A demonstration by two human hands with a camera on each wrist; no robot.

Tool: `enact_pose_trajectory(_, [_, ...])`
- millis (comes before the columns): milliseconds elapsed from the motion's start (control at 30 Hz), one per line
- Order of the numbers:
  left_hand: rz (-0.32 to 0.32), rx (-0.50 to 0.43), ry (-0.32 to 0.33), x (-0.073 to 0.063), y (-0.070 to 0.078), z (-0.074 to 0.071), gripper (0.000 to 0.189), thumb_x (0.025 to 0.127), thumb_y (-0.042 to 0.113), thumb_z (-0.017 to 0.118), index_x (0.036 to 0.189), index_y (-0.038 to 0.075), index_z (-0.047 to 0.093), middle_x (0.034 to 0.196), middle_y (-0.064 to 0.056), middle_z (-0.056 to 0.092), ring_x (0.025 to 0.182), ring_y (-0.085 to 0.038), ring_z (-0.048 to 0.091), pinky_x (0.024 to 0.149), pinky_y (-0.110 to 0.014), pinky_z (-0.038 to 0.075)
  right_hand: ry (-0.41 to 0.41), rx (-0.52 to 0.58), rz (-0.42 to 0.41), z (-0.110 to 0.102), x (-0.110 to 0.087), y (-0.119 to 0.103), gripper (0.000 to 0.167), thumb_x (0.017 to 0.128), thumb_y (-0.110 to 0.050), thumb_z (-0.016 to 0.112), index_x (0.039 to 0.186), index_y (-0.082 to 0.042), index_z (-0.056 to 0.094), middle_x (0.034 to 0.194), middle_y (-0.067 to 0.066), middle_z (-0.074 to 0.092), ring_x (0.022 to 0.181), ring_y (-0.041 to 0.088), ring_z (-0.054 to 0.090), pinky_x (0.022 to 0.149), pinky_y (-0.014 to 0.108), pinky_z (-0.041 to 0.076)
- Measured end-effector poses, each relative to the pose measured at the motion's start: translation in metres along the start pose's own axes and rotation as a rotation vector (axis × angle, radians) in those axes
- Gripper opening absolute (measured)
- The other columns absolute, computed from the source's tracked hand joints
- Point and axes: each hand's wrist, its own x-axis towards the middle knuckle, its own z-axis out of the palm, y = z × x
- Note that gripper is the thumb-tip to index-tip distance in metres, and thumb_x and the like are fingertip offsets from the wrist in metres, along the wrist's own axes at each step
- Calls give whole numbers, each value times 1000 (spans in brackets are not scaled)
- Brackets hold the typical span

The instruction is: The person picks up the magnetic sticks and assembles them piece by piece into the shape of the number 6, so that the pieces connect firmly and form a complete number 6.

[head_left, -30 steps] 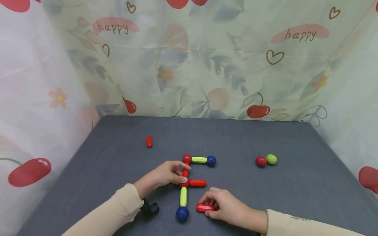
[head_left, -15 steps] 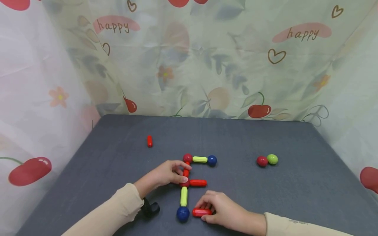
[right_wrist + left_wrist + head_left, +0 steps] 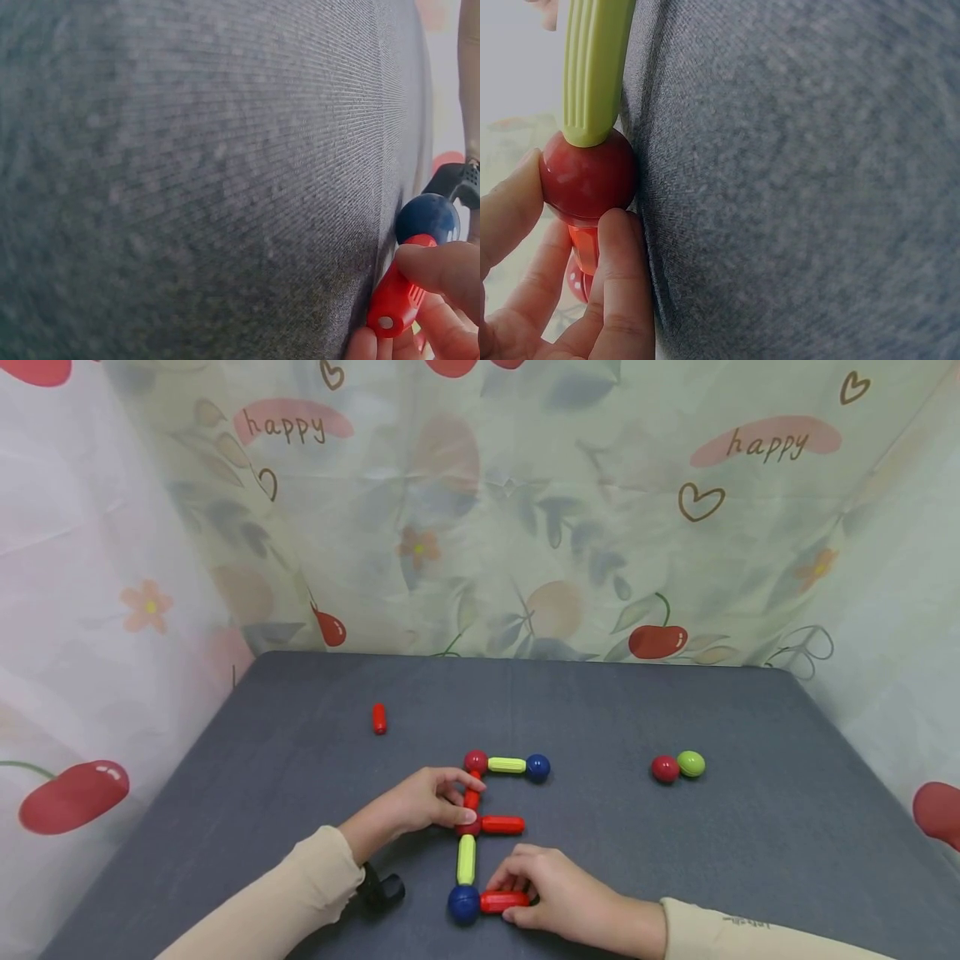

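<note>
While the left grip [image 3: 429,800] pinches a partly hidden ball [image 3: 585,178], the right grip [image 3: 557,891] holds a rod [image 3: 495,902].

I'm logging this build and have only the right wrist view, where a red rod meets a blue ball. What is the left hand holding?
Observer: The left hand holds the middle red ball of the structure.

Operator: Does any other rod join my blue ball?

Observer: Yes, a yellow-green rod runs from it to that middle red ball.

Operator: Are any rods lying loose?

Observer: One: a loose red rod lies toward the table's far edge, left of the structure in the head view.
</note>
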Motion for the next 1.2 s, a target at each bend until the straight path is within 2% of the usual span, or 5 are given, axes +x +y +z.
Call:
enact_pose_trajectory(900, [5, -7, 1, 0, 0, 0, 37, 81, 13, 78, 117, 15, 67, 85, -5, 60, 73, -16, 56, 64, -26, 45, 3, 41, 9, 3, 2, 4, 21, 81, -15, 77, 101, -21, 71, 85, -13, 56, 74, -1, 52, 68, 16, 47])
enact_pose_trajectory(1200, [4, -7, 3, 1, 0, 0, 37, 81, 13, 78, 117, 15, 67, 85, -5, 60, 72, -16, 57, 64, -26, 46, 4, 79, -9, -3, -1, 4, 22, 81, -16, 79, 101, -20, 71, 88, -11, 58, 78, 0, 55, 69, 17, 49])
